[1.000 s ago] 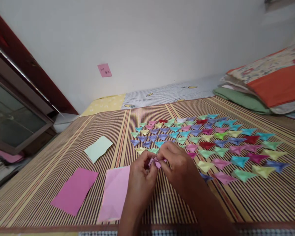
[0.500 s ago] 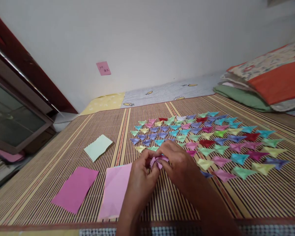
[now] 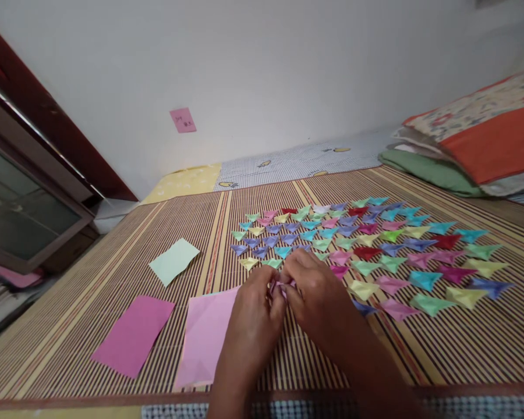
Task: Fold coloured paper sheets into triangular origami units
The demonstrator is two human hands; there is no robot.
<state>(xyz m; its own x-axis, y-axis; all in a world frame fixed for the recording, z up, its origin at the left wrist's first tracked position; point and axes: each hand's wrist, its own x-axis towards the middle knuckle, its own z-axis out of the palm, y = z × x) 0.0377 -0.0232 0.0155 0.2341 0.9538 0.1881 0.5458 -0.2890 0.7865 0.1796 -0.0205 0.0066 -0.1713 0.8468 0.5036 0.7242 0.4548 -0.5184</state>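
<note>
Between my two hands is a small folded piece of pink paper [image 3: 282,286], mostly covered by fingers. My left hand [image 3: 255,317] pinches it from the left, thumb and fingers closed. From the other side my right hand [image 3: 317,294] grips it with curled fingers and thumb. Just beyond and to the right lie rows of small folded paper boats [image 3: 367,268] in many colours. Beside my left forearm rests a stack of light pink paper [image 3: 207,334], partly hidden by the arm.
A magenta sheet [image 3: 134,336] and a pale green sheet [image 3: 174,261] lie to the left on the striped mat [image 3: 113,256]. Folded bedding [image 3: 484,145] is piled at the back right. A pink note [image 3: 183,120] sticks to the wall. A glass-fronted cabinet [image 3: 21,203] stands far left.
My fingers have closed in around the pink paper, so less of it shows. My left hand has turned slightly, its back now more toward me. The boats and loose sheets stay put.
</note>
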